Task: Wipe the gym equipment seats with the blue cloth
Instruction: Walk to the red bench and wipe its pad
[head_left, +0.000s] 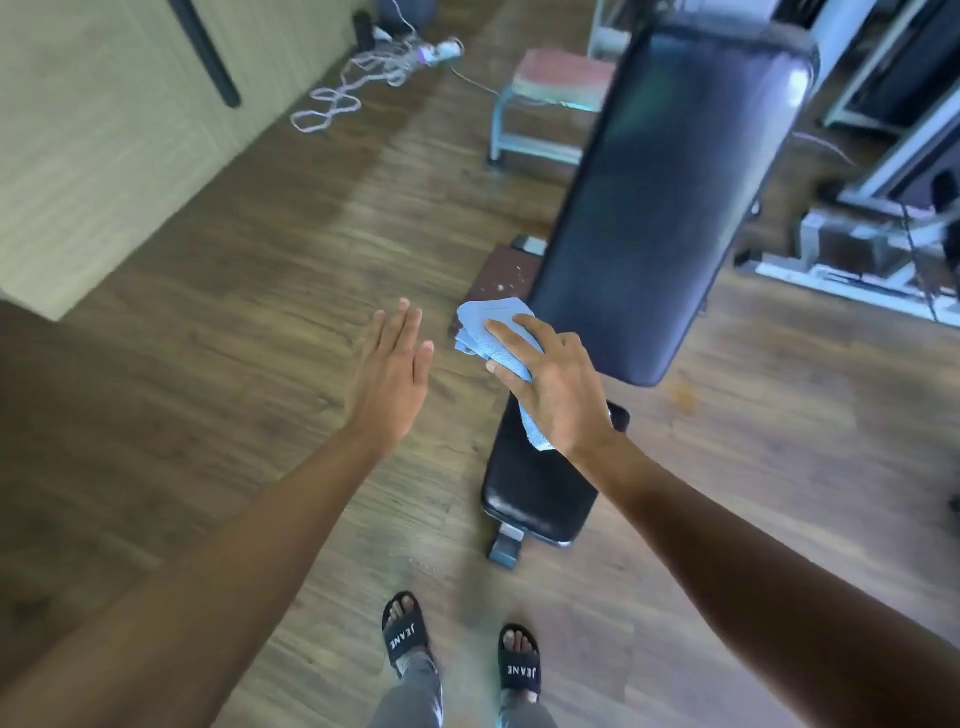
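Gripping the blue cloth, the right hand closes its fingers over the bunched fabric, so much of the cloth is hidden under the palm; one end pokes out past the fingertips and a frayed tail hangs below the wrist. Whether the cloth touches the padding cannot be told. It sits over the gap between the black seat and the lower edge of the tilted backrest, whose top is cut off by the frame. The left hand hovers flat and spread, holding nothing, just beside the cloth. Below, two black sandals stand on the wooden floor. Farther off lie a tangle of pale cords and a small padded stool, both blurred. Machine frames at right are smeared and hard to make out.
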